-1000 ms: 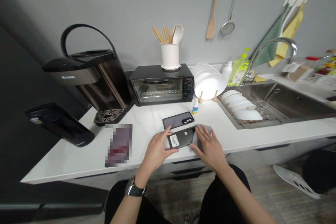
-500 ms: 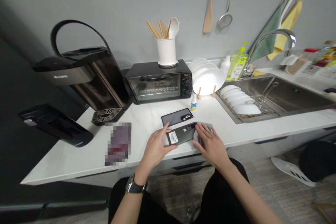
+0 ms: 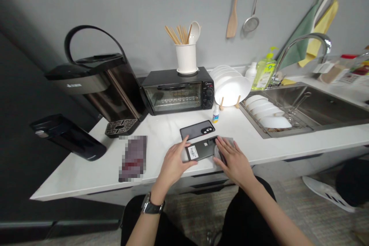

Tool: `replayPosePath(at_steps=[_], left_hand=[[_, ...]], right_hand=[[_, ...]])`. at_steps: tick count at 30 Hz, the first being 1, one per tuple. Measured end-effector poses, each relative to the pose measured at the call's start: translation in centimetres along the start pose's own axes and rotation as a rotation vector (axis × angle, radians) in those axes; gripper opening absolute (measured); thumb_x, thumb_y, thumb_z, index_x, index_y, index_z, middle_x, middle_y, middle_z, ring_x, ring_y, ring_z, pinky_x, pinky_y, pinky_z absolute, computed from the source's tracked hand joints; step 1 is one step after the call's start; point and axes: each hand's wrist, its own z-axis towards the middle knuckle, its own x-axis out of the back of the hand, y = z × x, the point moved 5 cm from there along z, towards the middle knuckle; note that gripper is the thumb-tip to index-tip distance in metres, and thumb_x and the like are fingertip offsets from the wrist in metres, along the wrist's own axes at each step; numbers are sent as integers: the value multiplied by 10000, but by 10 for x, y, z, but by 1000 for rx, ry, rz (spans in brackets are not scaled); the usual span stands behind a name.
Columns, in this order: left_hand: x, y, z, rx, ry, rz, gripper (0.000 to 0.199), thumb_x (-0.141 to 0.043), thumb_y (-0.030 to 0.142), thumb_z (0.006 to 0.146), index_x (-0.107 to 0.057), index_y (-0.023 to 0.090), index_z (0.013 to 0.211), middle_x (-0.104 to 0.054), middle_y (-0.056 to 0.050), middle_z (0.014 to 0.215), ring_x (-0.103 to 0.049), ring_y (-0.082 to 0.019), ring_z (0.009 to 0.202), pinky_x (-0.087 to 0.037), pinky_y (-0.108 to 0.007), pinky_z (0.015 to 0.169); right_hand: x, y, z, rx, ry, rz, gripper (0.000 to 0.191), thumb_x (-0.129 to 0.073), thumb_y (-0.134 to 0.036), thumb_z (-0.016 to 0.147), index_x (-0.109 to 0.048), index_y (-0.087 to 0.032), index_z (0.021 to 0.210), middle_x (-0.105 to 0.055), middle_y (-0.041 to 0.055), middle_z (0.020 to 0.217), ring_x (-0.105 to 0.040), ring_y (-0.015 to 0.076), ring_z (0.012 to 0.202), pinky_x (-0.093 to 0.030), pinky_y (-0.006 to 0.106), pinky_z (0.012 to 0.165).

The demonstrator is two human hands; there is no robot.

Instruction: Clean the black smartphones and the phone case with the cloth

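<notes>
A dark grey smartphone (image 3: 203, 148) lies back up on the white counter, with a white barcode label near its left end and a camera block at the right. My left hand (image 3: 173, 163) grips its left end, thumb on the near edge and fingers on the far edge. Over the right end rests my right hand (image 3: 233, 161), fingers extended, pressing a thin grey sheet (image 3: 230, 140) against the phone; whether it is cloth or film I cannot tell. Just behind lies a black-rimmed phone case (image 3: 196, 130) with camera cutouts. A small white bottle (image 3: 215, 115) stands beyond it.
At the back are a toaster oven (image 3: 175, 94) bearing a utensil holder (image 3: 186, 58), and racked plates (image 3: 232, 90). A sink (image 3: 323, 107) with bowls is right. Left stand a dark drink dispenser (image 3: 100, 92), a tilted-looking black flask (image 3: 69, 138) and a pixelated item (image 3: 134, 158).
The whole view has shifted slightly, so everything appears a little further right. Both hands keep about the same hold on the smartphone and grey sheet.
</notes>
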Motion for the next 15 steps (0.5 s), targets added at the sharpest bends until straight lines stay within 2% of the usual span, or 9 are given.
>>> replayPosePath(at_steps=[2, 5, 7, 9, 11, 13, 15], left_hand=[[-1, -2, 2, 7, 0, -7, 1001, -878, 289, 749, -340, 343, 1592, -701, -48, 1324, -626, -286, 1254, -430, -482, 1134], [-1, -4, 3, -4, -10, -25, 916, -794, 229, 803, -346, 308, 1597, -678, -77, 1360, -620, -284, 1262, -436, -478, 1136], [-1, -6, 1, -7, -29, -32, 900, -753, 167, 795, -360, 290, 1595, -665, -95, 1375, -624, -284, 1255, -458, -468, 1120], [1, -6, 0, 4, -27, -29, 917, -753, 143, 780, -359, 289, 1595, -664, -97, 1368, -627, -282, 1244, -470, -465, 1106], [2, -5, -2, 14, -7, -27, 950, -795, 178, 781, -334, 306, 1602, -671, -81, 1349, -621, -280, 1248, -460, -474, 1112], [3, -3, -2, 21, 3, -26, 995, -851, 241, 767, -318, 327, 1603, -680, -64, 1337, -617, -281, 1253, -446, -486, 1121], [2, -1, -1, 23, -9, -22, 1034, -890, 276, 737, -321, 337, 1598, -689, -53, 1329, -620, -284, 1253, -434, -491, 1131]], right_hand=[[-7, -7, 13, -49, 39, -19, 723, -490, -563, 1031, -400, -92, 1573, -413, 199, 1610, -367, 366, 1511, -283, 613, 1232], [-27, -61, 34, 30, 28, 87, 809, -526, -615, 997, -414, -23, 1536, -456, 262, 1565, -374, 369, 1507, -271, 596, 1247], [-34, -97, 37, 101, -6, 180, 839, -547, -637, 976, -432, 6, 1501, -451, 289, 1560, -376, 363, 1507, -299, 572, 1245], [-31, -109, 28, 160, -52, 235, 751, -541, -606, 991, -475, -25, 1463, -440, 267, 1577, -374, 336, 1512, -321, 545, 1245], [-22, -92, 12, 200, -100, 239, 607, -508, -538, 1031, -508, -92, 1443, -447, 200, 1596, -377, 290, 1516, -331, 519, 1248], [-10, -54, -3, 191, -114, 186, 540, -473, -494, 1057, -499, -143, 1468, -449, 147, 1607, -383, 265, 1515, -337, 516, 1246], [2, -12, -8, 114, -67, 77, 557, -451, -472, 1071, -453, -152, 1527, -432, 148, 1615, -386, 284, 1512, -333, 552, 1237]])
